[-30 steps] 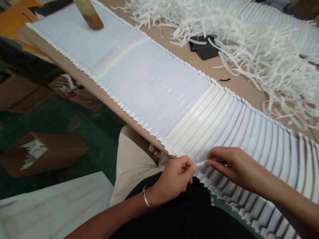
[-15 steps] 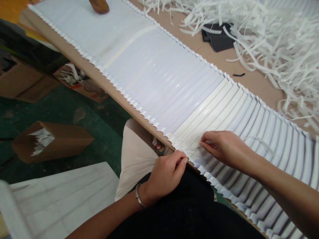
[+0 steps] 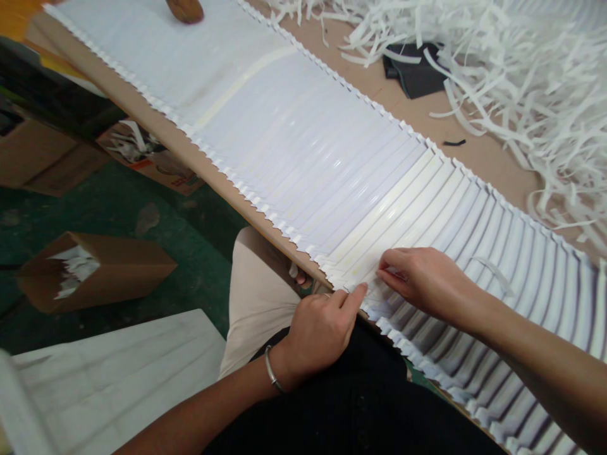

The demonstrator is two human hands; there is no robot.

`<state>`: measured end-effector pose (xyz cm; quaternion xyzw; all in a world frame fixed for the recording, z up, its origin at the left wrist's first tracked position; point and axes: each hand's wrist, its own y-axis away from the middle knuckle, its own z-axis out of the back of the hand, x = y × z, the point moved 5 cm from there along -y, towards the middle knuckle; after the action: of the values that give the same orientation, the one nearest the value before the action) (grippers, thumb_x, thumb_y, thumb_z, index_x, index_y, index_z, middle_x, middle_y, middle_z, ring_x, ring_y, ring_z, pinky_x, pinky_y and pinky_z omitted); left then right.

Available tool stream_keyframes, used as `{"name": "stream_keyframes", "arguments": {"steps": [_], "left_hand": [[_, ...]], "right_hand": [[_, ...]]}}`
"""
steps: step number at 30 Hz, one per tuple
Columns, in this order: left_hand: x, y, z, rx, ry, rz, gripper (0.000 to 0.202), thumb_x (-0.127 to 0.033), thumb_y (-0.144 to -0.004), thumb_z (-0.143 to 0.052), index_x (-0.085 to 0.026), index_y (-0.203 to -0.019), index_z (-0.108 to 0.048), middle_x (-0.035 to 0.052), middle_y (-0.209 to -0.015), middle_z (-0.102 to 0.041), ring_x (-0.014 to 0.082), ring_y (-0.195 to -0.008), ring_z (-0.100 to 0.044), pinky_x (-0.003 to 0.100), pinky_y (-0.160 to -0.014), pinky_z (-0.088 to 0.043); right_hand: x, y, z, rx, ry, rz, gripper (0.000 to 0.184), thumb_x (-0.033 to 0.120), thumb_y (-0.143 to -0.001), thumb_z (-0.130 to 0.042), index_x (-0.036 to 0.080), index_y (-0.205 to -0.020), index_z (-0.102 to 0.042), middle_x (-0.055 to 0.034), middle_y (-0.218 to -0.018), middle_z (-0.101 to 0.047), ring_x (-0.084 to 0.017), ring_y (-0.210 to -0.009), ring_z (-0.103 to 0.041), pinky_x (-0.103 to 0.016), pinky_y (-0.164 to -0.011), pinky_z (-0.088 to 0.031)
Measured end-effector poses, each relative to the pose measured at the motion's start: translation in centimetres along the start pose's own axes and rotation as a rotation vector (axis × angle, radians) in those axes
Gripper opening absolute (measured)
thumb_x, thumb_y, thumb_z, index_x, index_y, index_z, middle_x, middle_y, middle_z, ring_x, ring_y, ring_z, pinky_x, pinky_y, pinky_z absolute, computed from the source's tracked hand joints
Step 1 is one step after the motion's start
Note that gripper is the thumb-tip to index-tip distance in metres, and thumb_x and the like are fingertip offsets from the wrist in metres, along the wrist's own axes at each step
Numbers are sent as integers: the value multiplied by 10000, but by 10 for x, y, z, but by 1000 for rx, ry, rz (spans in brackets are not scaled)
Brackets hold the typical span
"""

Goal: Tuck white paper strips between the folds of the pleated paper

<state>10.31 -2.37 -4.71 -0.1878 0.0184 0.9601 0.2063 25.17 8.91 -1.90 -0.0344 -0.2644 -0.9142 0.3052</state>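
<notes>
A long row of overlapping white sheets (image 3: 303, 151) lies across the table, their edges stepped like a fan. At the near edge, my left hand (image 3: 322, 328) has its index finger stretched onto the sheet corners and its other fingers curled under; whatever they may hold is hidden. My right hand (image 3: 422, 278) is closed in a pinch just right of it, low over the cream-coloured sheets (image 3: 403, 205). Too little shows between its thumb and fingers to name. A loose narrow white strip (image 3: 496, 273) rests on the sheets beyond my right forearm.
Tangled white strips (image 3: 512, 82) heap at the back right of the brown tabletop (image 3: 360, 69), around a black folded piece (image 3: 415, 69). A brown wooden object (image 3: 184, 9) sits on the far sheets. Below left are an open carton (image 3: 114, 272) and a white slatted surface (image 3: 118, 379).
My left hand has moved slightly up and right, its index finger now stretched towards the sheet corners instead of bent in a pinch. My right hand has barely shifted, still pinched.
</notes>
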Motion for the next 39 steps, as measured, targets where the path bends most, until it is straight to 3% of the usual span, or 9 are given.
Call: {"name": "stream_keyframes", "arguments": {"steps": [5,9,12,28,39], "left_hand": [[-2,-3,-3,42,-55,-8,449,-137,-979,-563,-166,-1426,-599,20,-830,-718,232,-643,-697,343,-541,-514],[-1,-3,-4,7,-83,-13,423,-135,-970,-568,-163,-1390,-619,15,-790,-704,234,-600,-682,341,-513,-495],[0,-3,-3,-21,-89,-25,411,-118,-964,-549,-151,-1366,-627,16,-779,-701,229,-586,-675,336,-502,-484],[0,-2,-2,-74,-94,-54,392,-94,-981,-476,-136,-1348,-607,8,-768,-703,213,-561,-669,334,-491,-466],[2,-1,-3,-112,-55,-70,406,-88,-1006,-406,-140,-1390,-529,5,-773,-711,195,-570,-685,319,-510,-484]], "right_hand": [[-37,3,23,-104,-22,-21,150,324,-974,-611,238,-917,-719,-46,-881,-788,-212,-764,-711,-304,-642,-386],[-90,4,57,-220,-32,-173,109,325,-925,-671,247,-879,-731,-31,-801,-769,-221,-745,-701,-311,-658,-407],[-114,-1,71,-257,-62,-275,110,319,-907,-694,237,-841,-725,-34,-787,-765,-222,-751,-696,-312,-668,-416],[-130,-27,59,-284,-114,-255,125,329,-897,-686,216,-853,-718,-43,-822,-778,-207,-771,-702,-296,-680,-423],[-202,-32,89,-526,-110,-365,155,334,-881,-646,195,-862,-714,-56,-810,-736,-197,-742,-646,-305,-686,-424]]}}
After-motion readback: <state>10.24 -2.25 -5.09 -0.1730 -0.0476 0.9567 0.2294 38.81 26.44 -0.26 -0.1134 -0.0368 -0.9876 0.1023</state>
